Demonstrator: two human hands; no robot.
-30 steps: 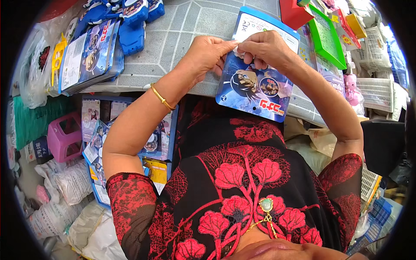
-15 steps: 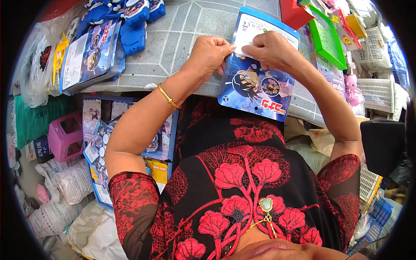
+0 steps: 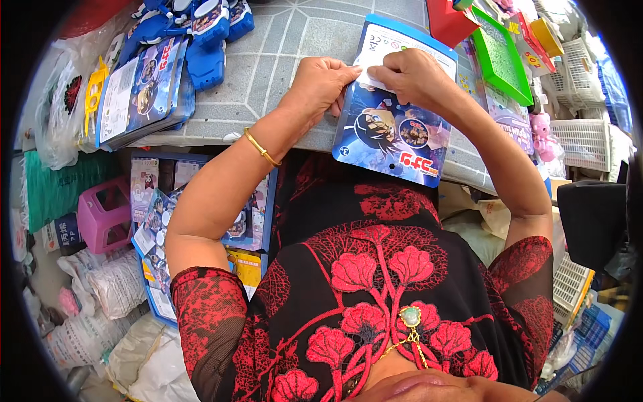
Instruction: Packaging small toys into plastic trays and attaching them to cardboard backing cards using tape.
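Note:
A blue printed backing card (image 3: 395, 134) with cartoon pictures and a white text panel lies at the table's near edge, its lower end overhanging toward my lap. My left hand (image 3: 327, 82) pinches the card's left edge between thumb and fingers. Over the white panel, my right hand (image 3: 414, 75) is closed, fingers curled and thumb pressed down toward the card. Whatever its fingers may hold is hidden. Both hands meet near the panel's lower border.
On the left stand a stack of similar cards (image 3: 144, 94) and blue toy pieces (image 3: 207, 33). A blue-rimmed box (image 3: 151, 295) of printed cards sits below the table. To the right are a green tray (image 3: 502, 57), a red box (image 3: 449, 20) and white baskets (image 3: 579, 144). A pink stool (image 3: 107, 214) stands lower left.
The card has shifted slightly left. My right hand has slid a little left with it, thumb still on the card; my left hand keeps its pinch.

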